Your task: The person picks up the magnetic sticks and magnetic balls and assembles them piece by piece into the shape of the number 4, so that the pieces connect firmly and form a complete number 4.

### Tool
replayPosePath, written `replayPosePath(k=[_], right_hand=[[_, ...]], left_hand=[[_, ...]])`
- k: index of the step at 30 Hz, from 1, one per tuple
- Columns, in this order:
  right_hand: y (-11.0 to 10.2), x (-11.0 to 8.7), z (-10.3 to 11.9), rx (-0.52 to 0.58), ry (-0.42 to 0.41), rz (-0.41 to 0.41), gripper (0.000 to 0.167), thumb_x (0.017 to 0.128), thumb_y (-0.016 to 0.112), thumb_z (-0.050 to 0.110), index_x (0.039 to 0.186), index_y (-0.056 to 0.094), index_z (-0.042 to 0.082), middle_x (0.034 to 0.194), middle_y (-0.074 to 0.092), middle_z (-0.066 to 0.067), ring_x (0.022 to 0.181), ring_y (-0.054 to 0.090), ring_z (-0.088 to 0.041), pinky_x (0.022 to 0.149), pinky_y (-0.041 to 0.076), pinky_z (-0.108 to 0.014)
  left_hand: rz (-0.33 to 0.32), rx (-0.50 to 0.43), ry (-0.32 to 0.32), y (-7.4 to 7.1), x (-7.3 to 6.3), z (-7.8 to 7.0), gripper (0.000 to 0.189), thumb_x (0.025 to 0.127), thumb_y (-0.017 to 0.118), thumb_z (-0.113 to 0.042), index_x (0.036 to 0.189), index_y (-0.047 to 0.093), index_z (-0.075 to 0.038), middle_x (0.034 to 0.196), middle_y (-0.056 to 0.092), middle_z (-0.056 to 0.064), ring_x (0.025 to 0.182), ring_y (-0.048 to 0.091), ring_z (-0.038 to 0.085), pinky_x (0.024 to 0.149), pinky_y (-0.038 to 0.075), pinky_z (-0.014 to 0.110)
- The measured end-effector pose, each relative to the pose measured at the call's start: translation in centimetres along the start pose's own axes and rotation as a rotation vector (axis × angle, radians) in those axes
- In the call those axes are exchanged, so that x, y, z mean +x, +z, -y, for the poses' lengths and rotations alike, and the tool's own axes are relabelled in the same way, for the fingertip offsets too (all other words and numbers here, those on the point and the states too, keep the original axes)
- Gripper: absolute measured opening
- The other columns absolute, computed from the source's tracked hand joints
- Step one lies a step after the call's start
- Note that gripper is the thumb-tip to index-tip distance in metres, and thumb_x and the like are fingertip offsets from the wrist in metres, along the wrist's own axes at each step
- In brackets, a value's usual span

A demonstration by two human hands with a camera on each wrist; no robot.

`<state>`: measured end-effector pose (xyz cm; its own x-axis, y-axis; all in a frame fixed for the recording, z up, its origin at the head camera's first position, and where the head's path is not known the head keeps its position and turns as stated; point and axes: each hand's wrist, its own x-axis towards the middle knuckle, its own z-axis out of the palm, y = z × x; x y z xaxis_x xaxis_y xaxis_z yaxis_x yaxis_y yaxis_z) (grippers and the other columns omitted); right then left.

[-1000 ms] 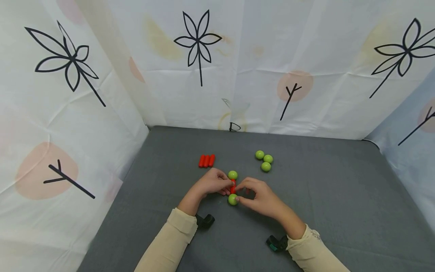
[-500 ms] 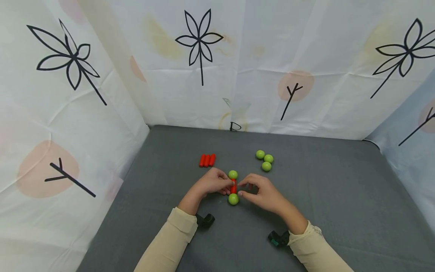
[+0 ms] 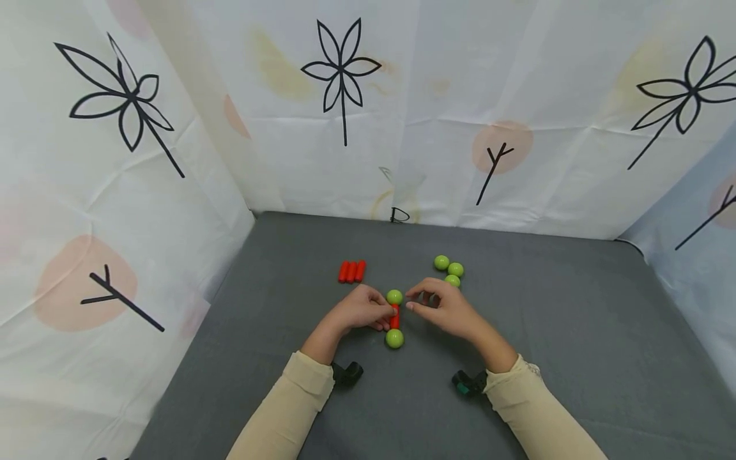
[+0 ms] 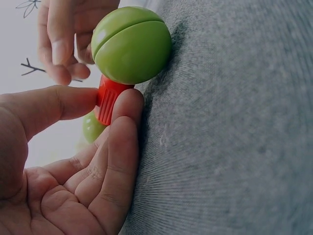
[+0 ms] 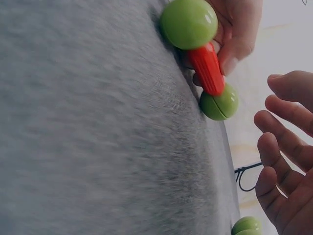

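Note:
A red ribbed stick (image 3: 395,321) joins two green balls in a line on the grey cloth, a near ball (image 3: 394,338) and a far ball (image 3: 394,296). My left hand (image 3: 363,308) pinches the stick between thumb and fingertips from the left. Its fingertips lie low against the cloth in the left wrist view, where the stick (image 4: 107,100) shows below a grooved green ball (image 4: 132,46). To the right of the far ball, my right hand (image 3: 443,308) holds nothing, its fingers loosely bent and apart from the stick, as the right wrist view also shows.
Three loose red sticks (image 3: 351,271) lie side by side at the back left of the grey table (image 3: 546,306). Behind my right hand sit three loose green balls (image 3: 455,269), one partly covered by it. White printed cloth (image 3: 437,179) walls the back and sides.
My right hand has let go of the near ball and stick and drawn away to the right and back. The left hand has kept its pinch in place.

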<state>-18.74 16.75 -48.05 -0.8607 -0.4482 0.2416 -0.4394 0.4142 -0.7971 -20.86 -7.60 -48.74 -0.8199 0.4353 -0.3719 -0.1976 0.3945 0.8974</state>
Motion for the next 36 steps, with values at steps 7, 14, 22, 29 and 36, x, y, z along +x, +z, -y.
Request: replayPosePath(k=[7,14,22,29,36], right_hand=[[-0.6,1.8,0.1,-0.006,0.02,0.016,0.019,0.101,0.075,0.014,0.117,0.077,0.004,0.11,0.075,-0.008,0.088,0.064,-0.019,0.071,0.054,-0.029],[-1.0,3.5,-0.1,-0.027,0.028,0.025,0.022,0.101,0.074,0.013,0.119,0.076,0.001,0.113,0.074,-0.01,0.091,0.065,-0.021,0.075,0.055,-0.031],[-0.9,6.5,0.2,-0.031,-0.002,0.079,0.024,0.1,0.075,0.011,0.12,0.075,-0.001,0.118,0.073,-0.017,0.095,0.066,-0.026,0.076,0.055,-0.032],[-0.4,8.7,0.3,-0.106,-0.002,0.157,0.026,0.101,0.075,0.014,0.124,0.074,0.001,0.122,0.073,-0.013,0.095,0.066,-0.024,0.076,0.056,-0.033],[0.9,10.6,-0.4,-0.092,0.031,0.255,0.035,0.103,0.072,0.017,0.136,0.07,0.006,0.135,0.068,-0.012,0.104,0.067,-0.023,0.089,0.058,-0.041]], left_hand=[[0.0,-0.007,-0.002,-0.2,-0.4,0.0,0.017,0.098,0.073,-0.016,0.1,0.081,-0.001,0.077,0.077,0.009,0.067,0.072,0.015,0.07,0.065,0.032],[0.009,-0.014,-0.002,-0.3,-0.6,-0.1,0.017,0.098,0.073,-0.016,0.1,0.08,-0.001,0.077,0.077,0.008,0.067,0.072,0.014,0.071,0.065,0.032],[0.018,-0.013,0.002,-0.7,-0.6,0.2,0.016,0.098,0.073,-0.016,0.098,0.081,-0.002,0.078,0.076,0.008,0.067,0.072,0.014,0.071,0.065,0.032],[0.031,-0.015,0.009,-0.8,-0.8,0.2,0.016,0.098,0.072,-0.016,0.097,0.081,-0.002,0.08,0.076,0.006,0.068,0.073,0.014,0.072,0.065,0.032],[0.039,-0.024,0.012,-1.0,-1.0,0.2,0.018,0.099,0.07,-0.015,0.099,0.08,0.0,0.078,0.076,0.006,0.068,0.073,0.013,0.072,0.065,0.031]])
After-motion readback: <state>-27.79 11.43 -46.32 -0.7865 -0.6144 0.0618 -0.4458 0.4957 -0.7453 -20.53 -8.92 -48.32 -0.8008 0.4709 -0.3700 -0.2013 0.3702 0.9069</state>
